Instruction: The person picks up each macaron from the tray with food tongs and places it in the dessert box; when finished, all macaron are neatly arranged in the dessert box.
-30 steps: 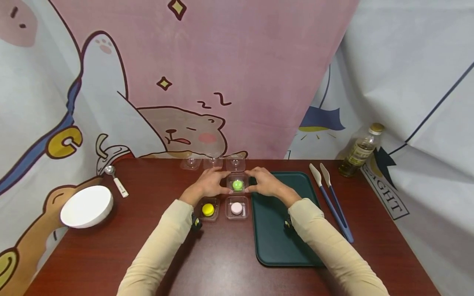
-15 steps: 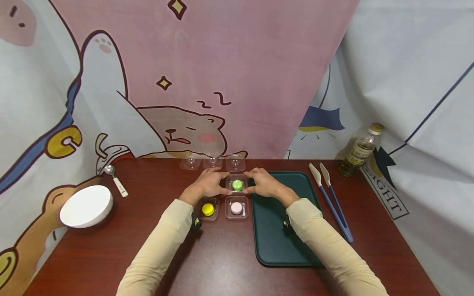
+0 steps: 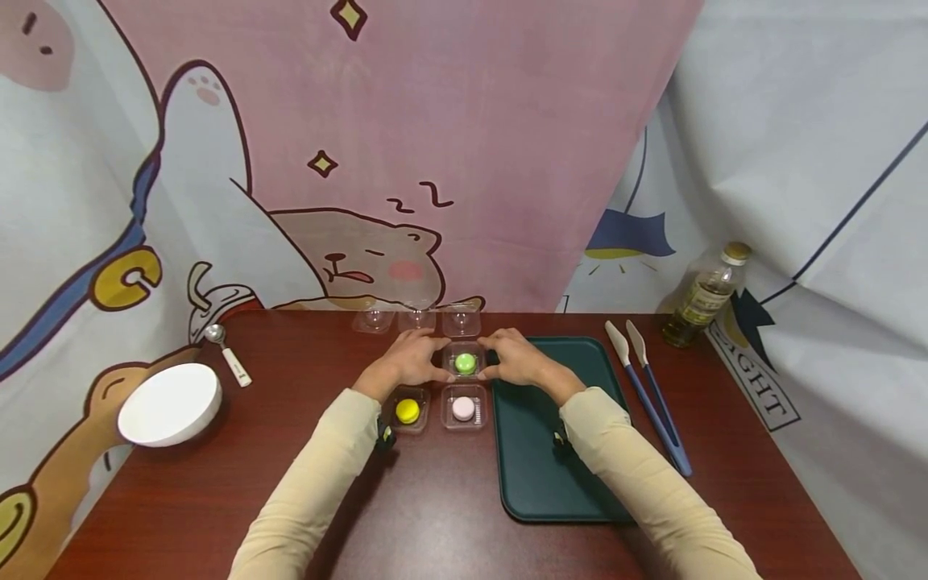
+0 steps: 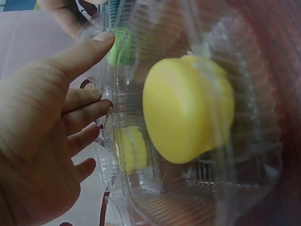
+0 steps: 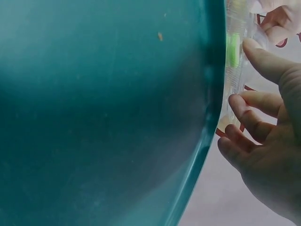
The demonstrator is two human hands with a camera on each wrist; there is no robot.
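A clear plastic box with a green macaron [image 3: 466, 363] inside stands between both hands. My left hand [image 3: 409, 358] holds its left side, the thumb at the near corner and fingertips at the far one. Opposite it, my right hand [image 3: 516, 357] holds the right side the same way. In the right wrist view, bent fingers [image 5: 249, 115] and a thumb meet the box's edge beside the green macaron [image 5: 233, 49]. Nearer the front are boxes with a yellow macaron [image 3: 408, 411] and a pink macaron [image 3: 463, 408]. Another yellow macaron [image 4: 134, 148] shows beyond in the left wrist view.
A dark green tray [image 3: 529, 491] lies right of the boxes, under the right forearm. Further right are two blue-handled spatulas [image 3: 656, 403] and an oil bottle [image 3: 706, 298]. On the left are a white bowl [image 3: 170, 405] and a scoop [image 3: 234, 362]. Clear lids [image 3: 461, 321] line the back edge.
Both hands stay at the sides of the green macaron's box; only a very slight shift of the view shows.
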